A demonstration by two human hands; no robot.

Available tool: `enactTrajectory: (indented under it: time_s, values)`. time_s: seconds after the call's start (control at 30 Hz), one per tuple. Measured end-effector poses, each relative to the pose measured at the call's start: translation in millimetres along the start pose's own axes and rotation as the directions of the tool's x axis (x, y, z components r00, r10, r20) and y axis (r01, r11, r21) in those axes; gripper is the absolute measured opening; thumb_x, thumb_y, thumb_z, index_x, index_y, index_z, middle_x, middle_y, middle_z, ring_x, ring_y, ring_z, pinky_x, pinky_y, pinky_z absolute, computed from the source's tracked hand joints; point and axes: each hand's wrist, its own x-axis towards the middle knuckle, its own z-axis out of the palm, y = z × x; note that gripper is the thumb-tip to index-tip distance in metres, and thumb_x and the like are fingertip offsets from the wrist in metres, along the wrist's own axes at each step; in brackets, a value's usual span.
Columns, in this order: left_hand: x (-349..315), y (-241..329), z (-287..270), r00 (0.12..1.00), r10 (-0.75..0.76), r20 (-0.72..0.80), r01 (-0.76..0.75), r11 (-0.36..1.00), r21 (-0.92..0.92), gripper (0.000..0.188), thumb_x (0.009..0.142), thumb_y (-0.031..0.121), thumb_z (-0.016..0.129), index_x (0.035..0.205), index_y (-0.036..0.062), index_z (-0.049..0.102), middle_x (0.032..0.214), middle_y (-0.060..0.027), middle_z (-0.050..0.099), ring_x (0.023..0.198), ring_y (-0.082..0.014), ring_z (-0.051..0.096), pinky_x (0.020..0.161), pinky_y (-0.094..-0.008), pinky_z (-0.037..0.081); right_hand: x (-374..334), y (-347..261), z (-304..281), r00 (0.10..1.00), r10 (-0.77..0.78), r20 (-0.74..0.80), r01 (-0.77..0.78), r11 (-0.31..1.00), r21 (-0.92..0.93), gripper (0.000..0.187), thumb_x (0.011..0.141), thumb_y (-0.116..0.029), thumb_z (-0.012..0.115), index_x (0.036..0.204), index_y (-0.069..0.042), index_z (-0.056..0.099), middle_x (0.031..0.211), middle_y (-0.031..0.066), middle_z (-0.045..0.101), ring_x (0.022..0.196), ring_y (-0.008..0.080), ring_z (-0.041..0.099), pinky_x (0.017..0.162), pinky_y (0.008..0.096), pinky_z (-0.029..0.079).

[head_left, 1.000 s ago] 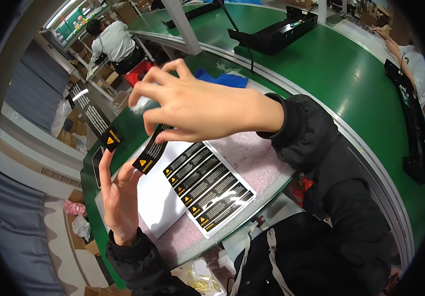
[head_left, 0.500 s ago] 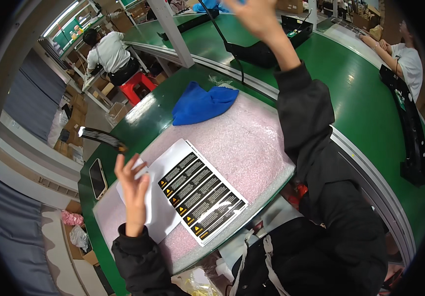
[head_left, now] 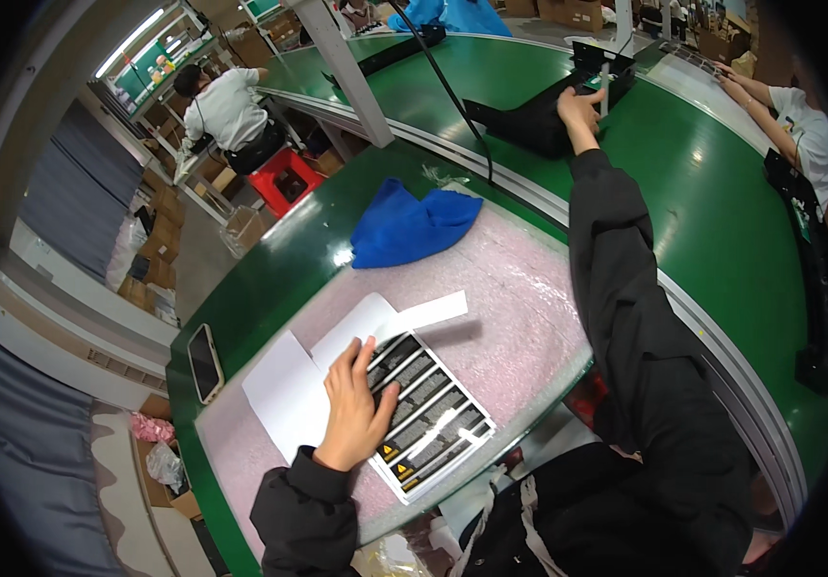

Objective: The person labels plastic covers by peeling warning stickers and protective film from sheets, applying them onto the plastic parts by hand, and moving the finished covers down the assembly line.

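Note:
My left hand rests over a sheet of black warning labels, fingers close together and bent. From its fingertips a narrow white label strip sticks out to the right, raised a little over the mat, with a shadow below it. Beside that hand lie blank white sheets. My right arm stretches far across to the green conveyor, where my right hand closes on a long black casing. A pale upright strip stands at its fingertips; what it belongs to is unclear.
A pink bubble-wrap mat covers the near table. On it lies a blue cloth; a phone rests to the left. Another black casing sits at right. A metal rail separates table and conveyor. Two people work nearby.
My right hand has come down from the air onto the black casing. My left hand has moved right, over the label sheet, and the strip at its fingertips now points right.

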Motion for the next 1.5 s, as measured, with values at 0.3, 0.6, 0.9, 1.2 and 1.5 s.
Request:
enactTrajectory:
  time_s: [0.3,0.6,0.9,1.2,1.5]
  values:
    - [2,0,-2,0.999,-0.005,0.034,0.006,1.000,-0.017,0.062,0.086,0.018,0.056,0.138,0.0024,0.027,0.133,-0.0245,0.033,0.121,-0.0370,0.034,0.102,-0.0436,0.023,28,13,-15,0.998,-0.060,0.021,0.060,0.998,-0.012,0.100,0.075,-0.024,0.062,0.141,-0.008,-0.011,0.120,0.0289,0.051,0.109,0.0397,0.054,0.095,0.0445,0.041]
    - [2,-1,-1,1.000,0.006,0.023,-0.006,1.000,0.010,0.063,0.084,0.015,0.057,0.138,0.0013,0.025,0.133,-0.0239,0.035,0.121,-0.0361,0.035,0.102,-0.0423,0.024,29,-26,-91,0.916,-0.287,-0.282,0.333,0.934,0.131,0.100,0.070,-0.014,0.063,0.139,-0.001,-0.008,0.120,0.0339,0.048,0.110,0.0420,0.052,0.096,0.0422,0.041]
    - [-6,-3,-4,0.988,0.060,-0.141,-0.066,0.997,-0.044,0.061,0.085,0.019,0.057,0.137,0.0053,0.030,0.128,-0.0251,0.038,0.116,-0.0384,0.041,0.098,-0.0431,0.031,19,-31,-275,0.171,-0.731,-0.660,0.761,0.524,-0.384,0.087,0.064,-0.017,0.070,0.133,0.006,0.022,0.122,0.0272,0.046,0.108,0.0410,0.052,0.098,0.0406,0.037]
    - [-39,67,-42,0.888,-0.139,-0.438,-0.103,0.869,-0.484,0.070,0.092,0.025,0.048,0.143,0.0115,0.002,0.123,-0.0252,0.048,0.112,-0.0322,0.052,0.095,-0.0409,0.039,-132,-25,-365,0.234,-0.749,-0.620,0.840,0.476,-0.258,0.083,0.074,-0.019,0.072,0.138,0.001,0.023,0.127,0.0228,0.045,0.112,0.0361,0.051,0.092,0.0403,0.045]
    - [-125,175,-27,0.394,-0.472,-0.789,-0.329,0.729,-0.600,0.074,0.090,0.046,0.041,0.141,0.0155,-0.003,0.114,-0.0346,0.052,0.099,-0.0391,0.057,0.089,-0.0452,0.042,-240,-37,-313,-0.045,-0.949,-0.313,0.998,-0.031,-0.050,0.066,0.082,-0.008,0.064,0.139,-0.004,0.030,0.108,0.0106,0.064,0.088,0.0198,0.065,0.074,0.0275,0.054]
